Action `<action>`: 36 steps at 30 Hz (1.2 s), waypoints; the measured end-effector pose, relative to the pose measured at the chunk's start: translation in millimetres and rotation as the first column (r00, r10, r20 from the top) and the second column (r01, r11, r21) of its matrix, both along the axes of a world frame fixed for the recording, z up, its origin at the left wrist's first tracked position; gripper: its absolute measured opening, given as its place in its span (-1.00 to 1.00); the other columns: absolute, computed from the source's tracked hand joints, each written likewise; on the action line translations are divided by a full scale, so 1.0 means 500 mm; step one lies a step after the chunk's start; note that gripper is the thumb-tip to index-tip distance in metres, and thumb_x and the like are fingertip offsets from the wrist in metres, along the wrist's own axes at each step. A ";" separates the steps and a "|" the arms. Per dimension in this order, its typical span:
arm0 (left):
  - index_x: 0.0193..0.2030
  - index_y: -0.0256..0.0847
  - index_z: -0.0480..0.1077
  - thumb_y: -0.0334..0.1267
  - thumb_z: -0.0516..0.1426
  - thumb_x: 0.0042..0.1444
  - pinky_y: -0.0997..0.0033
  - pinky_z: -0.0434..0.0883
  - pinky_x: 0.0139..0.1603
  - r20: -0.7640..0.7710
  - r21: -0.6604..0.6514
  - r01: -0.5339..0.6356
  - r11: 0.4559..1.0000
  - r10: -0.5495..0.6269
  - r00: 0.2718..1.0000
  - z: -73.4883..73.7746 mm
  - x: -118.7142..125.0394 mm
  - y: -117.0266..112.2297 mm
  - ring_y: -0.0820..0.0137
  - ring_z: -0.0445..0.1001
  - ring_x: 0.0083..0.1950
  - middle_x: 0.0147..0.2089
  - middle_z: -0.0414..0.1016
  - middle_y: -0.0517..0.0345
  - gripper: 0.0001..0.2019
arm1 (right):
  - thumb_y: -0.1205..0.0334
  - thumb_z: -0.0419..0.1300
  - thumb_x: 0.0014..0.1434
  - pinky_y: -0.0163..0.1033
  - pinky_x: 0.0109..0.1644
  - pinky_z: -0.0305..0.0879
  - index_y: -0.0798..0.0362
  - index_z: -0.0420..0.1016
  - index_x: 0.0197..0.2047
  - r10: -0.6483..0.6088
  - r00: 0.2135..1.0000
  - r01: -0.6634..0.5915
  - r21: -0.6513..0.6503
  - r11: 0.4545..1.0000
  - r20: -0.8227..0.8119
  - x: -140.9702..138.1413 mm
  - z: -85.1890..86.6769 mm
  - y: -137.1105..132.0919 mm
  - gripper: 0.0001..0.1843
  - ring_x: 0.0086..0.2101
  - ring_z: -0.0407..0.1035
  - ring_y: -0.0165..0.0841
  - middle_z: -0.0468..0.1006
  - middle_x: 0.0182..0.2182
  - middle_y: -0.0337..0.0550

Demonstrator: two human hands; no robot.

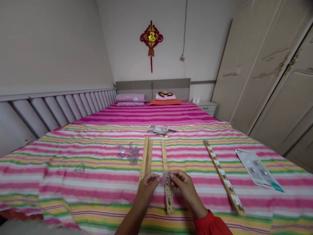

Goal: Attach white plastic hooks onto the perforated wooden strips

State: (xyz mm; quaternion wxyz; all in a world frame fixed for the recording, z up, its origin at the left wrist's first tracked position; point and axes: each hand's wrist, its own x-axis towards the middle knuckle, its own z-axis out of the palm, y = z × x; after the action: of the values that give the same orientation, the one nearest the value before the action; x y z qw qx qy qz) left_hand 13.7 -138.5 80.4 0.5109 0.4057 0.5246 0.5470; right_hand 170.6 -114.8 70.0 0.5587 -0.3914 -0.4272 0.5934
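A small clear plastic bag (166, 178) with something metal showing in it is stretched between my two hands. My left hand (148, 183) pinches its left side, thumb and forefinger together. On the other side my right hand (183, 183) is closed on its right edge. Beneath the bag lies a narrow wooden strip (164, 156) with rows of holes. A small metal hook-like piece (169, 199) sits on the strip's near end. Two more perforated wooden strips (144, 157) lie side by side just left of it, partly behind my left hand.
Several crumpled clear bags (133, 153) lie left of the strips, with a loose clear scrap (79, 168) farther left. Packages (160, 130) rest beyond them. On the right are a wooden strip with white round pieces (222, 173) and a blister pack (258, 169). A striped sheet (102, 195) covers the bed.
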 end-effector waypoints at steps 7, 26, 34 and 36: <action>-0.44 -0.26 0.46 -0.15 0.32 -0.24 0.41 0.38 -0.25 -0.005 0.043 0.035 0.998 -0.035 0.999 -0.028 0.022 -0.007 0.36 0.49 -0.34 -0.44 0.55 0.14 -0.74 | 0.15 0.46 -0.25 -0.43 -0.61 0.11 0.11 0.53 -0.46 -0.011 0.956 -0.060 -0.230 0.971 -0.294 -0.018 -0.028 -0.018 -0.70 -0.67 0.21 -0.54 0.43 -0.68 -0.32; -0.32 -0.12 0.46 -0.30 0.10 0.13 0.27 0.22 -0.09 -0.879 0.239 0.453 0.859 -0.006 0.476 0.110 -0.010 -0.013 0.33 0.42 -0.19 -0.32 0.51 0.19 -0.89 | 0.08 0.27 0.03 -0.27 -0.39 0.34 -0.01 0.64 -0.32 -0.283 0.913 0.136 0.432 0.892 0.295 -0.001 0.011 -0.049 -0.79 -0.39 0.40 -0.31 0.50 -0.38 -0.09; -0.21 -0.18 0.48 -0.20 0.11 0.10 0.36 0.33 -0.11 -0.602 0.314 0.352 0.882 -0.103 0.792 0.093 0.009 0.047 0.35 0.44 -0.17 -0.24 0.51 0.10 -0.82 | 0.01 0.32 -0.04 -0.27 -0.45 0.25 0.05 0.59 -0.41 -0.138 0.969 0.088 0.240 0.967 0.203 0.010 -0.001 -0.021 -0.74 -0.53 0.32 -0.37 0.48 -0.56 -0.20; -0.19 -0.21 0.47 -0.14 0.11 0.09 0.35 0.36 -0.11 -0.440 0.284 0.230 0.931 -0.086 0.894 0.068 0.012 0.067 0.33 0.46 -0.15 -0.21 0.53 0.07 -0.76 | -0.01 0.36 -0.12 -0.28 -0.48 0.23 0.06 0.57 -0.43 -0.094 0.990 0.082 0.112 0.990 0.107 0.013 -0.006 -0.004 -0.69 -0.58 0.28 -0.40 0.46 -0.62 -0.25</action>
State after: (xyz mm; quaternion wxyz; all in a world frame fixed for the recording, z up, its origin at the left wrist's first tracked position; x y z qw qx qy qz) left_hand 19.7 -104.9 114.6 0.3542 0.6353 0.4882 0.4823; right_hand 177.4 -116.8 66.8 0.5798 -0.4119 -0.4715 0.5214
